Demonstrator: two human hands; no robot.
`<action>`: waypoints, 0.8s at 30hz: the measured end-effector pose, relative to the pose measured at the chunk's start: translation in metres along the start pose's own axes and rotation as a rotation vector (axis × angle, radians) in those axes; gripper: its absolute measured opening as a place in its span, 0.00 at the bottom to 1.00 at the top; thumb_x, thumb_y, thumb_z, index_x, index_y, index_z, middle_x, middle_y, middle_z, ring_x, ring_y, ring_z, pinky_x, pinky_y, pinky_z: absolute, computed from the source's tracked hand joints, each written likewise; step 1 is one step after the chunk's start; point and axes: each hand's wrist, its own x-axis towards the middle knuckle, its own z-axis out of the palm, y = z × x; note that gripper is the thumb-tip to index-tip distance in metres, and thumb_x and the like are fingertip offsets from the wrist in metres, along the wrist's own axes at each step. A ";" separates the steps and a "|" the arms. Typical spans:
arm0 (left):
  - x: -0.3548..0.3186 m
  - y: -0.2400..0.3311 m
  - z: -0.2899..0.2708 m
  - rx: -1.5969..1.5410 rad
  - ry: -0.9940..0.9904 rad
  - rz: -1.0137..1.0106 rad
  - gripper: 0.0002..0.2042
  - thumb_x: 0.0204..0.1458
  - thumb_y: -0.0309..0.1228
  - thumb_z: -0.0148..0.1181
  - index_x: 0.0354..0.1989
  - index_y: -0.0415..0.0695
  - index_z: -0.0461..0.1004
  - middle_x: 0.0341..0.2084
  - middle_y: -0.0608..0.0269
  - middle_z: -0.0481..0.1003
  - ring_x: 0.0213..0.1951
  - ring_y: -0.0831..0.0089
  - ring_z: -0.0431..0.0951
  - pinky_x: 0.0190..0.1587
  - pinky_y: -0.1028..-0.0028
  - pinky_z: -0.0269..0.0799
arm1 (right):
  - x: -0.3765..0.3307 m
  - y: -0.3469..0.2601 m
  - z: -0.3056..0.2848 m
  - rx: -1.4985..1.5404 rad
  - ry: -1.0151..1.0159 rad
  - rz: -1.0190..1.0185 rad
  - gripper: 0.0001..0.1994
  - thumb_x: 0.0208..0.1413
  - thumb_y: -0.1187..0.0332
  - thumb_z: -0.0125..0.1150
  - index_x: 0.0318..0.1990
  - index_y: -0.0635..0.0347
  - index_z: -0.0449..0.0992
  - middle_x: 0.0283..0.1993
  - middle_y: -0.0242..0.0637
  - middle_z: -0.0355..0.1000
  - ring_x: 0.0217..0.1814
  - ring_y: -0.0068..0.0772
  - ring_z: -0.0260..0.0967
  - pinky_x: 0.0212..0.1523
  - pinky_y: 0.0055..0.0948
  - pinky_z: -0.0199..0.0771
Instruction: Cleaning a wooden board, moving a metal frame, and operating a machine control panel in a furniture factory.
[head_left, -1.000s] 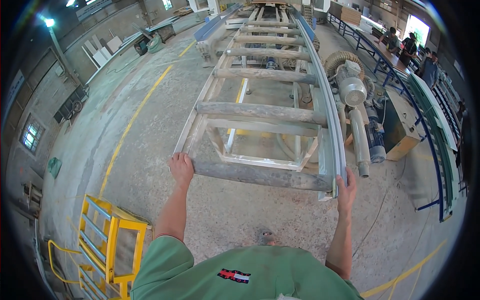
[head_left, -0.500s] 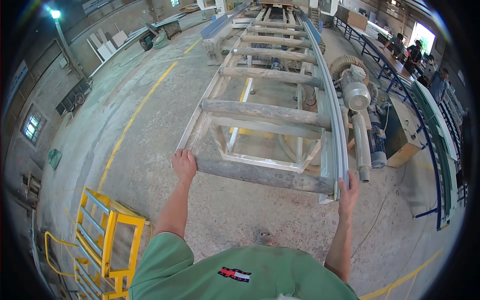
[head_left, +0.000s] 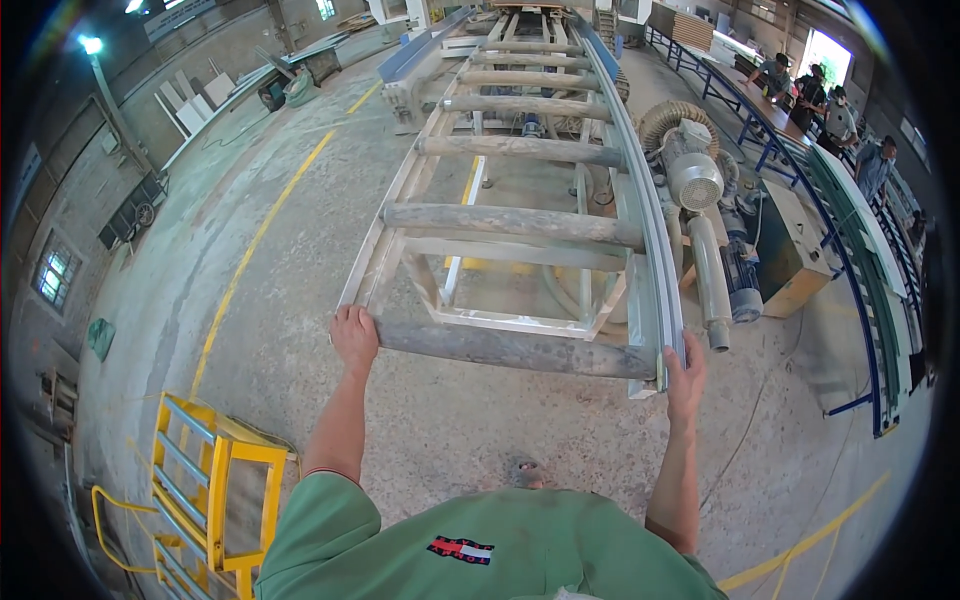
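A long roller conveyor point(head_left: 513, 221) stretches away from me, its dusty grey rollers set between two pale metal side rails. My left hand point(head_left: 355, 336) is closed over the near end of the left rail, beside the nearest roller point(head_left: 515, 347). At the near end of the right rail point(head_left: 662, 290), my right hand point(head_left: 685, 380) grips the outer side, its thumb toward the rail's end and its fingers pointing forward. The undersides of both grips are hidden.
A yellow roller stand point(head_left: 215, 470) is at my lower left. Right of the conveyor stand a grey motor blower point(head_left: 695, 180), a blue motor point(head_left: 742, 285) and a tan box-shaped unit point(head_left: 790, 240). Several people point(head_left: 838, 122) are by a long blue-legged line point(head_left: 765, 135) at far right.
The view has shifted slightly, so the conveyor and both hands appear a little further left. Both hands keep their hold at the same rail ends.
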 end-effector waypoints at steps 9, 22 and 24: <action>0.005 0.007 -0.008 0.038 -0.007 -0.006 0.11 0.53 0.33 0.45 0.29 0.42 0.74 0.34 0.54 0.72 0.37 0.53 0.69 0.42 0.59 0.64 | 0.000 0.005 0.003 0.026 0.004 0.013 0.24 0.50 0.67 0.59 0.55 0.68 0.66 0.51 0.45 0.67 0.52 0.37 0.64 0.55 0.32 0.61; 0.002 0.006 -0.007 0.015 -0.004 -0.008 0.12 0.53 0.33 0.45 0.30 0.42 0.74 0.34 0.54 0.72 0.38 0.53 0.69 0.43 0.59 0.64 | -0.002 -0.007 0.002 -0.017 -0.010 -0.023 0.24 0.50 0.67 0.58 0.54 0.69 0.66 0.49 0.46 0.69 0.50 0.36 0.65 0.54 0.31 0.62; 0.002 0.005 -0.006 0.014 0.001 -0.013 0.12 0.53 0.33 0.45 0.30 0.42 0.75 0.34 0.54 0.72 0.38 0.53 0.69 0.43 0.58 0.64 | -0.002 -0.005 0.003 0.001 -0.004 -0.022 0.23 0.50 0.67 0.58 0.54 0.68 0.66 0.49 0.45 0.69 0.50 0.36 0.65 0.54 0.32 0.62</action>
